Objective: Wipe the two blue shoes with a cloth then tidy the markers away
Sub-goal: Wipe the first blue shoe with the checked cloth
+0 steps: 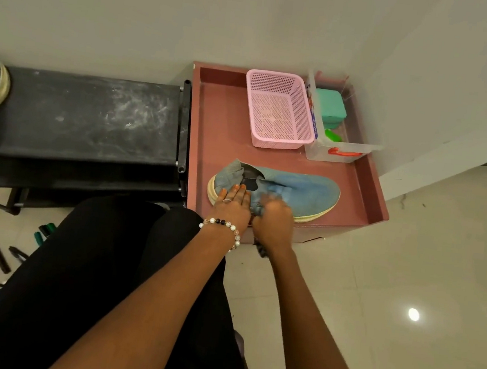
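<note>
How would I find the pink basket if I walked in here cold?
Look for the reddish-brown tray in the corner by the wall. At its far end, beyond the blue shoe being wiped, sits the pink basket. It is the one with perforated walls, standing empty; the clear plastic box beside it holds green items.
</note>
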Demonstrator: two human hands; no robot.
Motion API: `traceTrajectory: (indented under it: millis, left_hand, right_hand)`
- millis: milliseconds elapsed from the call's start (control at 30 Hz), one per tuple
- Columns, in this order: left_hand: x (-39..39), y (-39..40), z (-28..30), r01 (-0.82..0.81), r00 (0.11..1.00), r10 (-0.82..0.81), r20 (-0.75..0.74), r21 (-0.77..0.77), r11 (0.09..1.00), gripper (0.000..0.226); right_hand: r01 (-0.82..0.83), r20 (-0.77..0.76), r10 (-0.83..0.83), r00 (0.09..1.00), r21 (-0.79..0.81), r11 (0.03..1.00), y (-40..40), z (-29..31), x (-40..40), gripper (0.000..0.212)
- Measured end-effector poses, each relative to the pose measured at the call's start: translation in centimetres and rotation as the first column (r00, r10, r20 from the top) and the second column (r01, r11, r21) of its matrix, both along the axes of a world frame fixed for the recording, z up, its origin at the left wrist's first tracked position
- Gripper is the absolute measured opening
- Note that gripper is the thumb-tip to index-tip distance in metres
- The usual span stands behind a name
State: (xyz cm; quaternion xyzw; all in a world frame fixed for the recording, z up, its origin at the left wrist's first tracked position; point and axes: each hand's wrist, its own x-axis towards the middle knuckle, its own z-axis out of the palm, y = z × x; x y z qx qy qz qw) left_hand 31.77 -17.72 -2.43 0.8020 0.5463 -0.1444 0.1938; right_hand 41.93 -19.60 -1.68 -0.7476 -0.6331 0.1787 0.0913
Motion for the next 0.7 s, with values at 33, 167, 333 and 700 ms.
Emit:
traceTrajectory:
  millis: [33,167,333,700]
  left_hand:
    - [-0.1,0.0,-0.1,0.003,1.0,-0.003,0.001,-0.008,1.0,0.053]
    - [-0.2,-0.2,-0.4,0.015,1.0,-0.015,-0.005,0.023,1.0,0.053]
    - [0.0,-0.3,-0.2,0.022,0.999,-0.021,-0.025,0.038,0.999,0.053]
    - [0.0,-0.3,-0.1,0.012,1.0,-0.011,-0.019,0.022,1.0,0.052]
  right_hand:
    - [-0.076,-0.053,0.077,0.996,0.031,0.997,-0.4,0.2,-0.2,0.049]
    - [-0.216,-0.07,0.216,0.974,0.008,0.976,-1.2,0.7,5.5,0.057]
    - [-0.071,0.216,0.081,0.973,-0.054,0.996,-0.4,-0.5,11.0,0.052]
    - [-0.162,-0.124,0.168,0.978,0.057,0.985,-1.2,0.4,3.7,0.052]
